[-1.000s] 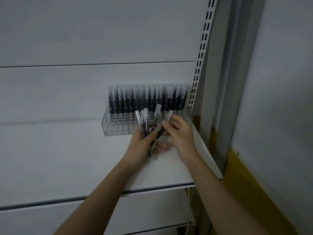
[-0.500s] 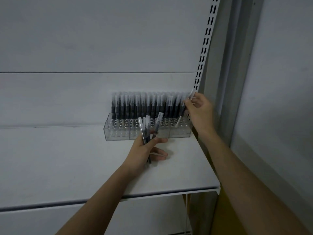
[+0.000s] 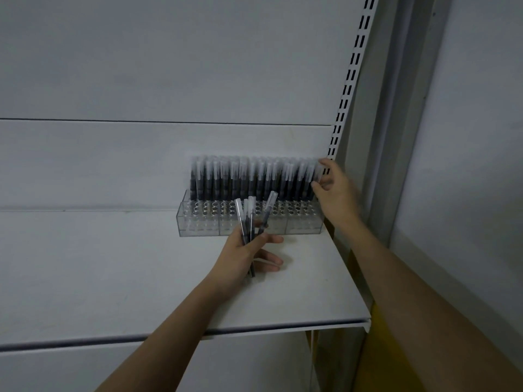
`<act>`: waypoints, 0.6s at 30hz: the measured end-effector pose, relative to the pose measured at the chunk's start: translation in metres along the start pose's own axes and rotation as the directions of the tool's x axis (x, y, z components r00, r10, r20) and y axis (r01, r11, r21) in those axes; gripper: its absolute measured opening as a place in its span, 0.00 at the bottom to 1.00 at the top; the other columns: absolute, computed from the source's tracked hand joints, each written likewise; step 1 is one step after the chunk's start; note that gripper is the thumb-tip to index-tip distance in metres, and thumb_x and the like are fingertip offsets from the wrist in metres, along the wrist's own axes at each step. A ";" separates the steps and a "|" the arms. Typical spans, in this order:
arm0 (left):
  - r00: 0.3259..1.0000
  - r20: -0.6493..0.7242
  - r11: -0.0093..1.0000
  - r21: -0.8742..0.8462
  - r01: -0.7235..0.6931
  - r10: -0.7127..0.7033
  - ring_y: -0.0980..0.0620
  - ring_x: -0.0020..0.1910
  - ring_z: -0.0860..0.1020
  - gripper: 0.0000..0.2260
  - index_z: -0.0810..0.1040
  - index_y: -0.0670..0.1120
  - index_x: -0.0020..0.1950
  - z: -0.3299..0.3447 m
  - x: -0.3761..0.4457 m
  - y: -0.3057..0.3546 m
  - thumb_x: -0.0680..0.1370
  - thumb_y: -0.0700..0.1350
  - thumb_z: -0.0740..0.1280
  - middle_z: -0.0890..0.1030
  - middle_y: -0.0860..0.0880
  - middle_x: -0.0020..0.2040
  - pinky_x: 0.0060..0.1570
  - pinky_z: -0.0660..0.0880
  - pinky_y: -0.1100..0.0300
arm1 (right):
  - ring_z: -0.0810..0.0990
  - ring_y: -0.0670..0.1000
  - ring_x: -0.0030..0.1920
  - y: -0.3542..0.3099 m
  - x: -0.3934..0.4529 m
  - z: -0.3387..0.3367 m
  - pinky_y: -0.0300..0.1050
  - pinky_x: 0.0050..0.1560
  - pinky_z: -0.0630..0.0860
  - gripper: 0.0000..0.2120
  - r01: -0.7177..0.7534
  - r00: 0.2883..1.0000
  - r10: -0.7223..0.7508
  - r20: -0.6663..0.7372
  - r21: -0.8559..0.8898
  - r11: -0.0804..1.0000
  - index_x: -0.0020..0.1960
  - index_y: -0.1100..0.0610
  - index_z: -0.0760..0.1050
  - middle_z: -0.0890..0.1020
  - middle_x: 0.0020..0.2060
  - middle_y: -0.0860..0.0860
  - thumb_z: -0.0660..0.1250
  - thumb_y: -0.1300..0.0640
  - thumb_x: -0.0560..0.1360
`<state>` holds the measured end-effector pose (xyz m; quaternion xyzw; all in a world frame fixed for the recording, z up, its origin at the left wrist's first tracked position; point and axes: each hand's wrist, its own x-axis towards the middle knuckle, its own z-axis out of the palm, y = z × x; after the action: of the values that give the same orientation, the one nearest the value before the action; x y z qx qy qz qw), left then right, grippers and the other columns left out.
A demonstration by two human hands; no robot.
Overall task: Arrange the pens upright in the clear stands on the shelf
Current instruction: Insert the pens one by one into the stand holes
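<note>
A long clear plastic stand with rows of little round holes (image 3: 250,222) sits at the back of the flat white shelf (image 3: 113,278). Many black pens with clear caps (image 3: 254,179) stand up straight in its back rows. A few loose black pens (image 3: 250,222) fan out in front.

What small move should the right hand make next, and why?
Probably it should let go at the far right of the standing pens and come back to the left hand for another. The right hand is at the end of the rear rows, the left hand grips a bunch of loose pens, and the front holes of the clear stands look empty.
</note>
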<state>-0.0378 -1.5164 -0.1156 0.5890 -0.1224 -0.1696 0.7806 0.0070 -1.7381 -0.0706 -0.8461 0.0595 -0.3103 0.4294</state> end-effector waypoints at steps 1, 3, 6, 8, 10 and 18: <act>1.000 0.001 1.000 0.005 -0.001 0.001 0.41 0.36 0.82 0.09 0.68 0.41 0.64 0.000 0.000 0.000 0.83 0.38 0.61 0.83 0.38 0.54 0.35 0.82 0.51 | 0.76 0.40 0.41 0.002 -0.002 0.002 0.30 0.40 0.72 0.21 -0.010 1.000 0.011 -0.014 0.008 1.000 0.70 0.50 0.69 0.77 0.42 0.44 0.67 0.62 0.79; 1.000 -0.001 1.000 0.016 -0.002 0.002 0.41 0.37 0.82 0.10 0.68 0.40 0.64 0.000 0.000 -0.001 0.83 0.38 0.61 0.83 0.38 0.53 0.35 0.81 0.51 | 0.77 0.41 0.42 0.003 -0.004 0.006 0.32 0.41 0.75 0.21 -0.041 0.998 0.042 -0.041 0.031 0.999 0.68 0.52 0.68 0.77 0.42 0.46 0.68 0.63 0.78; 1.000 -0.002 1.000 0.024 -0.006 0.006 0.41 0.37 0.82 0.11 0.68 0.39 0.65 -0.001 0.001 -0.001 0.83 0.38 0.61 0.83 0.40 0.50 0.34 0.81 0.52 | 0.79 0.47 0.46 0.004 -0.005 0.009 0.38 0.44 0.77 0.20 -0.076 0.997 0.078 -0.028 0.069 0.995 0.66 0.54 0.67 0.78 0.46 0.50 0.69 0.63 0.77; 1.000 0.001 1.000 0.030 -0.007 0.007 0.41 0.37 0.82 0.11 0.68 0.39 0.65 -0.001 0.001 -0.001 0.83 0.38 0.61 0.84 0.41 0.48 0.34 0.80 0.53 | 0.77 0.44 0.46 0.001 -0.010 0.009 0.31 0.42 0.74 0.20 -0.074 0.994 0.081 -0.073 0.091 0.993 0.66 0.55 0.67 0.77 0.50 0.50 0.69 0.62 0.77; 1.000 0.008 0.999 0.039 -0.010 0.010 0.41 0.37 0.82 0.11 0.68 0.39 0.65 -0.001 0.000 -0.001 0.83 0.38 0.60 0.84 0.41 0.48 0.34 0.80 0.52 | 0.75 0.40 0.45 -0.008 -0.022 0.009 0.27 0.41 0.72 0.17 -0.055 0.984 0.077 -0.163 0.135 0.989 0.65 0.57 0.68 0.76 0.49 0.48 0.68 0.62 0.79; 0.999 0.022 0.996 0.080 -0.035 0.033 0.42 0.36 0.83 0.11 0.72 0.42 0.64 0.002 -0.002 0.001 0.82 0.35 0.63 0.84 0.41 0.49 0.35 0.81 0.54 | 0.82 0.45 0.50 -0.034 -0.082 0.049 0.38 0.48 0.80 0.08 -0.215 0.975 0.153 0.164 0.493 0.843 0.57 0.49 0.74 0.81 0.51 0.48 0.68 0.50 0.79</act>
<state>-0.0403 -1.5177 -0.1140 0.6161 -0.1471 -0.1572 0.7577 -0.0366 -1.6530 -0.1050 -0.7103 0.0310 -0.2218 0.6673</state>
